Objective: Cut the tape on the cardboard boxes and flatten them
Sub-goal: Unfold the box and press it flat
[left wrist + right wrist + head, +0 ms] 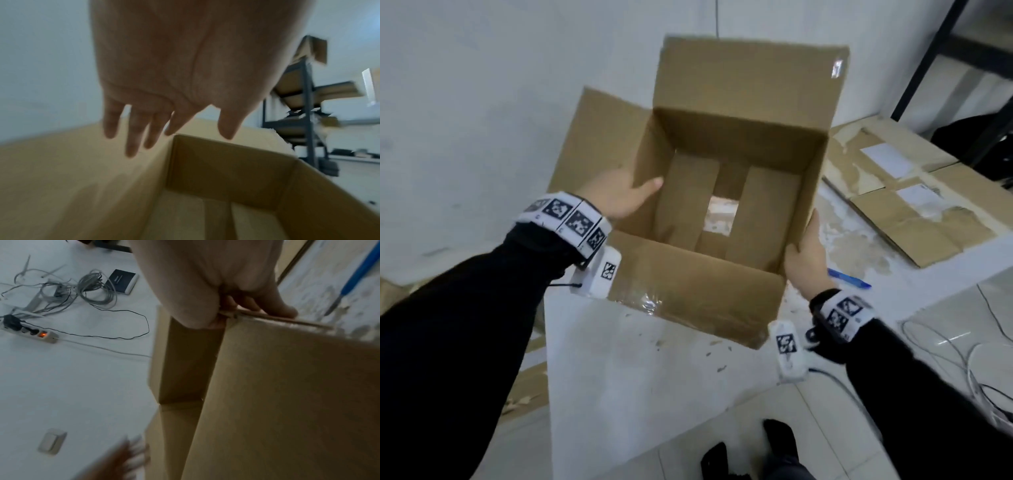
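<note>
**Cardboard box held open end up over the table corner**

Brown cardboard: the box sits mouth-up toward me, its open tube running up and down. All top flaps are spread; the far flap stands upright and the near flap, with a clear tape strip, hangs toward me. At the bottom the flaps are parted, and I see the table through the gap.

My left hand is at the left wall, fingers straight and loosely spread over the left flap, thumb pointing into the mouth. It grips nothing I can see.

My right hand pinches the right wall's rim near the front corner: thumb inside, fingers curled outside.

Just beside that hand a blue cutter lies on the table. Flattened boxes lie further right.
</note>
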